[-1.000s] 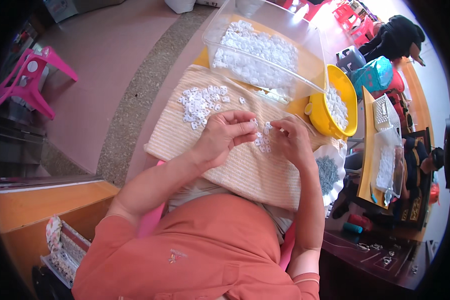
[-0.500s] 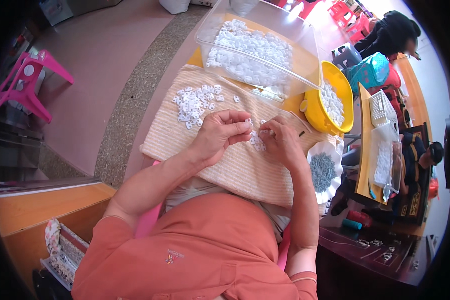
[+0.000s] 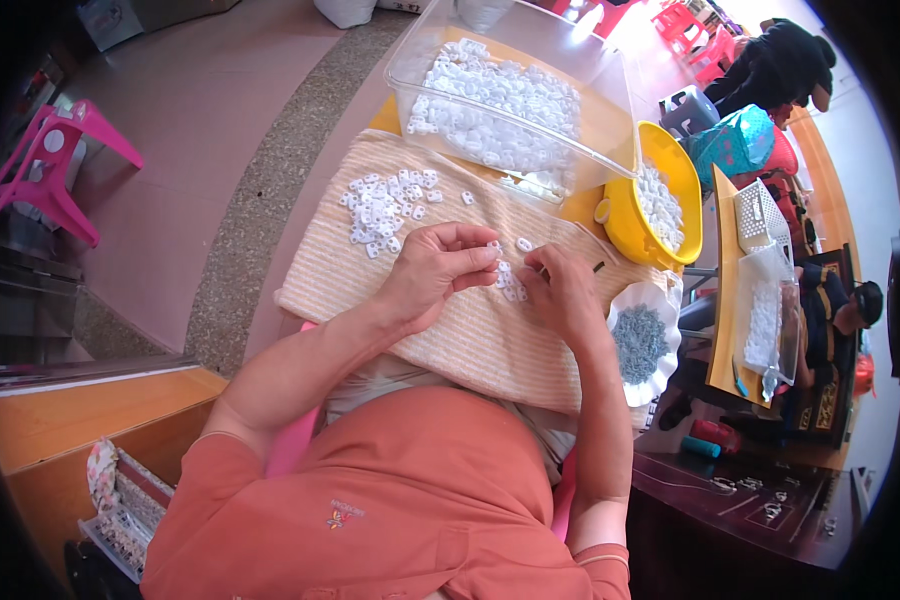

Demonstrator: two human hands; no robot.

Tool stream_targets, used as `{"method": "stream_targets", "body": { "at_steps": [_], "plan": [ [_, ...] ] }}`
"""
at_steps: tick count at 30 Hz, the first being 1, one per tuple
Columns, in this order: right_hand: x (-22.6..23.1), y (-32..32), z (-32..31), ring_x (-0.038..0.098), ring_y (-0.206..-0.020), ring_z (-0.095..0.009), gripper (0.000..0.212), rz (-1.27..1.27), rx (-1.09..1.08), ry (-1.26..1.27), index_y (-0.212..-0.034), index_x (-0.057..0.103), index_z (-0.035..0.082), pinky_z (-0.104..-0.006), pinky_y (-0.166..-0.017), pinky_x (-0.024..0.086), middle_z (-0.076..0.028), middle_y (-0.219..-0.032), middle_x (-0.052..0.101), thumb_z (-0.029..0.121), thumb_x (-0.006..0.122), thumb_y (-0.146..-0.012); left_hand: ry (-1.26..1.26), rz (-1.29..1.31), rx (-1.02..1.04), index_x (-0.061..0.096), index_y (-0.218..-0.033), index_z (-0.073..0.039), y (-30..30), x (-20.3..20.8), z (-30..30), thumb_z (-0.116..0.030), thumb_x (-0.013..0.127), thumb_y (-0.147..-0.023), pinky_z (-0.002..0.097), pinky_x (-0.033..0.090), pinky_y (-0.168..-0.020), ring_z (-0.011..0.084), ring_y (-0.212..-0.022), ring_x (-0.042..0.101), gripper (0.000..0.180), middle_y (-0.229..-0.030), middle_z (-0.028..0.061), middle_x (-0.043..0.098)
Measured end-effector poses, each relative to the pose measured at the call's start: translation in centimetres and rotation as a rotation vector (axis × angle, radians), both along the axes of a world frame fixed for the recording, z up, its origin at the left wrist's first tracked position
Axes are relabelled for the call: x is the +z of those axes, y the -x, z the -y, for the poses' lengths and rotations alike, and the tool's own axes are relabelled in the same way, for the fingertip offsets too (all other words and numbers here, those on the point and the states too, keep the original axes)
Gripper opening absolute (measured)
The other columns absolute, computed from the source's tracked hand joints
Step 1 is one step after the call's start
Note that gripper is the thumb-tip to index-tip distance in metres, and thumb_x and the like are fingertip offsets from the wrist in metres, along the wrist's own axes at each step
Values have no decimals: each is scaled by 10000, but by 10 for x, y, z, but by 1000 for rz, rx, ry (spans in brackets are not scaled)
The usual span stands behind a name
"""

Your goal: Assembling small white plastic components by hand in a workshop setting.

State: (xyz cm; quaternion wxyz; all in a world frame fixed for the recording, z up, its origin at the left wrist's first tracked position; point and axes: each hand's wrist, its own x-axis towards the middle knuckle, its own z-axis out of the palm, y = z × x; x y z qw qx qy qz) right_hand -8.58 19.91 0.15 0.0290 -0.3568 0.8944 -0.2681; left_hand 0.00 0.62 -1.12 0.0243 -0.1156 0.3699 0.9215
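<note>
My left hand (image 3: 438, 272) pinches a small white plastic piece (image 3: 495, 246) between thumb and fingertips, above a striped cream towel (image 3: 420, 335). Just to its right, my right hand (image 3: 565, 290) hovers low with thumb and fingers bent together; whatever they hold, if anything, is hidden. Between the hands lies a small cluster of white plastic pieces (image 3: 508, 284), partly covered by the right fingers. One oval white piece (image 3: 523, 244) lies beyond the right fingertips. A larger pile of similar white pieces (image 3: 375, 210) is spread on the towel at the far left.
Beyond the towel stands a clear plastic bin (image 3: 610, 150) of white pieces, with a yellow basin (image 3: 694, 190) beside it. A white fluted dish (image 3: 666, 365) of small grey parts sits by my right forearm. Other people work at the right; a pink stool (image 3: 60, 170) stands left.
My right fingers have shifted slightly back, and the oval white piece beyond them shows more fully. My left hand keeps its pinch almost unmoved. The whole view has slid a little.
</note>
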Motion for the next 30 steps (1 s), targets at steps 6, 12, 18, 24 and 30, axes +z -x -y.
{"method": "stream_targets", "body": {
  "at_steps": [6, 12, 18, 24, 30],
  "plan": [
    [0, -3, -13, 663, -751, -242, 123, -14, -78, 122, -926, 657, -11, -321, -687, 511, -145, -835, 670, 6, 651, -804, 10, -2, -9, 641, -1024, 11, -1, 0, 0, -18, 655, -869, 259, 577, -736, 118, -797, 648, 159, -904, 61, 662],
    [-28, -1, -36, 652, -769, -121, 213, 393, -196, 424, -1053, 657, -54, -237, -710, 526, -72, -877, 692, -25, 661, -842, 23, -5, -39, 644, -1019, 11, 0, -4, -4, -25, 657, -871, 254, 573, -740, 107, -801, 639, 153, -906, 59, 663],
    [-13, -20, -31, 670, -738, -144, 211, 715, -313, 646, -1060, 646, -47, -247, -698, 549, -90, -864, 692, -1, 670, -855, 43, 13, -67, 641, -1023, 13, -2, -7, -8, -29, 654, -874, 251, 575, -743, 114, -809, 643, 155, -918, 63, 664],
    [-18, -25, -33, 673, -723, -153, 198, 827, -311, 711, -1057, 645, -41, -261, -679, 560, -87, -866, 691, 21, 662, -869, 48, 20, -87, 637, -1034, 19, -2, -7, -9, -32, 652, -877, 251, 575, -743, 121, -811, 646, 166, -931, 74, 664],
    [-17, -28, -29, 653, -699, -132, 187, 791, -336, 697, -1050, 648, -36, -247, -665, 553, -72, -856, 682, 27, 656, -874, 51, 22, -87, 638, -1033, 20, -2, -9, -9, -35, 655, -876, 252, 572, -743, 124, -812, 645, 167, -934, 78, 663]
  ]
}}
